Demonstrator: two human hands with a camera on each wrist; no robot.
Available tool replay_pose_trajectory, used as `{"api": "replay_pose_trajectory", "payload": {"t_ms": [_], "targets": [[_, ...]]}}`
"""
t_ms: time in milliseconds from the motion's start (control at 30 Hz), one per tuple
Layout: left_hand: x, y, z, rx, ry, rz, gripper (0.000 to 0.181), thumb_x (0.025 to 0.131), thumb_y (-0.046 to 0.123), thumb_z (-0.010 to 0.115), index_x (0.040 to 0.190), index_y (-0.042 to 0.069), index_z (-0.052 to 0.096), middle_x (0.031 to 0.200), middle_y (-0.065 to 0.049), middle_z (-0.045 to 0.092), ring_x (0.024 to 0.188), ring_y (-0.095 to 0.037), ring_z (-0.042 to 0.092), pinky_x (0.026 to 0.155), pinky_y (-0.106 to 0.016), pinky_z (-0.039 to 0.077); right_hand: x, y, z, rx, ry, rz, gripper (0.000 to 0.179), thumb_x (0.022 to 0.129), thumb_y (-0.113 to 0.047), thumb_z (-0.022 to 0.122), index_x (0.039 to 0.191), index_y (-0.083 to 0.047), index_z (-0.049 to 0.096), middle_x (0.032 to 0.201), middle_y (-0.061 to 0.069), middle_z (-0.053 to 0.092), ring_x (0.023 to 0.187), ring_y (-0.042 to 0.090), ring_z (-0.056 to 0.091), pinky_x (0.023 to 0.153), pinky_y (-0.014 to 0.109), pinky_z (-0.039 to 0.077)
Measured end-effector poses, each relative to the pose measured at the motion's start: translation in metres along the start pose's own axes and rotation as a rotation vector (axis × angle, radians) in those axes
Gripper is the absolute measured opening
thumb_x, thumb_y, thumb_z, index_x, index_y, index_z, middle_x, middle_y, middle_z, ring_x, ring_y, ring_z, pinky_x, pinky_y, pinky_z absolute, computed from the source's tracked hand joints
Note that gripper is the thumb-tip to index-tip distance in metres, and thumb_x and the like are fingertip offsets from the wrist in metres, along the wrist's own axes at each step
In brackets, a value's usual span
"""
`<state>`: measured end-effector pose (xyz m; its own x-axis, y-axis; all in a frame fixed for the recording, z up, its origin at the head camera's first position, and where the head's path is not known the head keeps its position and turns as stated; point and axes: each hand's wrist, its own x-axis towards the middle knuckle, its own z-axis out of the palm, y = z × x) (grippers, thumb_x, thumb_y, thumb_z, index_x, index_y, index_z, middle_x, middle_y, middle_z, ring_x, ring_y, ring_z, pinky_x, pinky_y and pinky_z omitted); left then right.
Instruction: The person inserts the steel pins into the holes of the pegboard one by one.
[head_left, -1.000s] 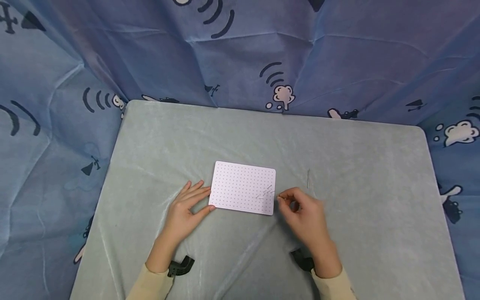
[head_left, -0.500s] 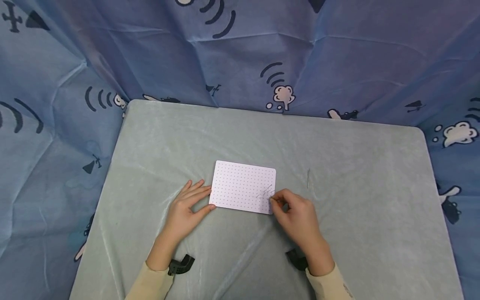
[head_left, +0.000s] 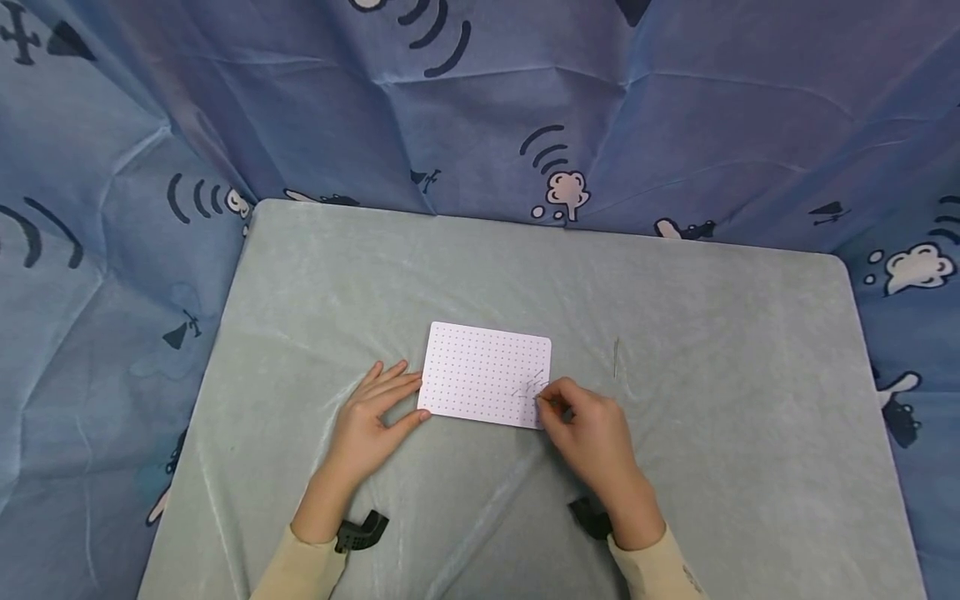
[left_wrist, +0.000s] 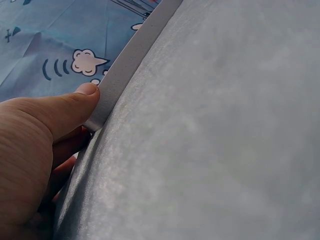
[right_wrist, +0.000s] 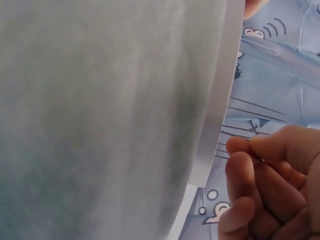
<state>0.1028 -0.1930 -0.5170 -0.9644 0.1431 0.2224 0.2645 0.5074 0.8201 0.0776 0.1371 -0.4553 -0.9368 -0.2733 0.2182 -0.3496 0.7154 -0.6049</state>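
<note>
A white board (head_left: 480, 367) with a grid of small holes lies on the table. Thin metal pins (right_wrist: 257, 106) stick up from it, grouped near its right side. My left hand (head_left: 367, 425) lies at the board's left end, fingers fairly straight, thumb and fingertips touching its edge and near corner. Over the board's right edge, my right hand (head_left: 592, 429) pinches a thin pin (head_left: 537, 397) between thumb and index finger. Fingertips mostly hide that pin; whether it sits in a hole I cannot tell.
Another thin metal pin (head_left: 617, 358) lies on the grey cloth of the table (head_left: 712, 375), right of the board. Blue patterned curtains (head_left: 480, 108) hang along the back and sides. A black wrist mount (head_left: 362, 531) is on the left wrist.
My right hand has moved left from beside the board to over its right edge, still pinching the pin. The left hand and the board have stayed in place.
</note>
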Motion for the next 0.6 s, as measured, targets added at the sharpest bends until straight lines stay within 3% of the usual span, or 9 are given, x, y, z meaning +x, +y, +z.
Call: {"api": "replay_pose_trajectory", "payload": {"t_ms": [133,267,400,600], "targets": [[0.001,0.0,-0.001,0.004,-0.002,-0.005,0.052,0.084,0.018,0.098,0.131,0.005,0.08,0.138,-0.003,0.075,0.144,-0.029,0.06,0.135,-0.044,0.027,0.001,0.001,0.001,-0.003,-0.011,-0.02,0.006,0.097,-0.007,0.075,0.092,-0.012,0.074,0.074,-0.005,0.067,0.06,0.006,0.056,0.052,0.025,0.051],[0.001,-0.001,-0.001,0.002,-0.001,0.004,0.051,0.084,0.017,0.098,0.13,0.005,0.08,0.138,-0.004,0.075,0.143,-0.03,0.061,0.135,-0.044,0.028,0.0,0.002,0.001,0.002,-0.014,-0.033,0.01,0.101,-0.013,0.069,0.093,-0.011,0.074,0.075,-0.004,0.068,0.059,0.006,0.056,0.051,0.025,0.051],[0.0,-0.001,0.0,0.003,0.003,0.011,0.052,0.084,0.017,0.098,0.13,0.004,0.08,0.137,-0.004,0.075,0.143,-0.031,0.061,0.135,-0.044,0.028,0.0,0.001,0.0,-0.008,-0.021,-0.038,0.006,0.096,-0.006,0.074,0.092,-0.011,0.074,0.076,-0.004,0.069,0.061,0.006,0.057,0.052,0.026,0.052],[0.0,0.001,-0.001,-0.002,-0.001,-0.001,0.052,0.085,0.019,0.098,0.131,0.005,0.08,0.139,-0.002,0.075,0.144,-0.03,0.06,0.135,-0.044,0.027,0.002,0.0,-0.015,-0.09,-0.063,0.021,0.021,0.085,-0.002,0.092,0.097,-0.01,0.077,0.081,-0.002,0.074,0.067,0.009,0.066,0.058,0.032,0.057]]}}
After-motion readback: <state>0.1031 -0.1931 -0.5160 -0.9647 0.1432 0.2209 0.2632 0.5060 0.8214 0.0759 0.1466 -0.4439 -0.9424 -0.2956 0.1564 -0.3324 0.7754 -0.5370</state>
